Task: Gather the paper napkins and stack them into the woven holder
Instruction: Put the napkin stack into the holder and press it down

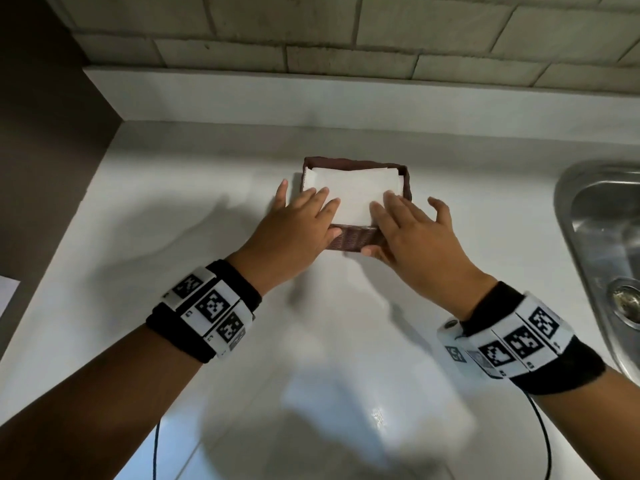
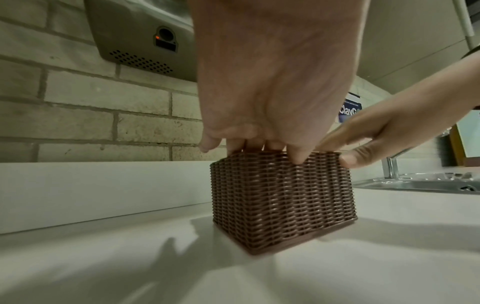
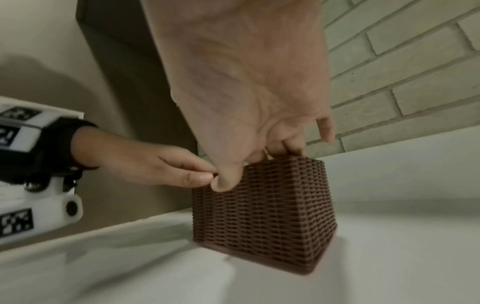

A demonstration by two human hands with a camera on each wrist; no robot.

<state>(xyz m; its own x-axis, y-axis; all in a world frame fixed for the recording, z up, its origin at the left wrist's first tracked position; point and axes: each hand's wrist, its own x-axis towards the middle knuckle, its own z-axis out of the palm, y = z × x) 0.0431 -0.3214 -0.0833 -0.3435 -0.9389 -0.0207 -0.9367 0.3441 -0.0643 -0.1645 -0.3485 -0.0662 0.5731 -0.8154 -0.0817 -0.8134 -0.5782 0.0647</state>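
Note:
The brown woven holder [image 1: 353, 239] stands on the white counter [image 1: 194, 216], filled to its rim with a stack of white paper napkins [image 1: 349, 194]. My left hand [image 1: 304, 216] lays straight fingers on the left part of the stack, its thumb against the holder's front wall. My right hand [image 1: 408, 226] presses flat on the right part, thumb low on the same wall. From the left wrist, the left hand [image 2: 272, 82] reaches over the holder [image 2: 280, 201], with the right hand [image 2: 376, 131] beside it. The right wrist view shows the right hand [image 3: 246, 82] on the holder [image 3: 265, 216]; the napkins are hidden.
A steel sink [image 1: 606, 237] lies at the right, its tap [image 2: 389, 166] behind it. A brick wall [image 1: 311, 26] with a white upstand runs along the back. A dark panel [image 1: 45, 133] bounds the left. A grey wall unit [image 2: 140, 41] hangs above.

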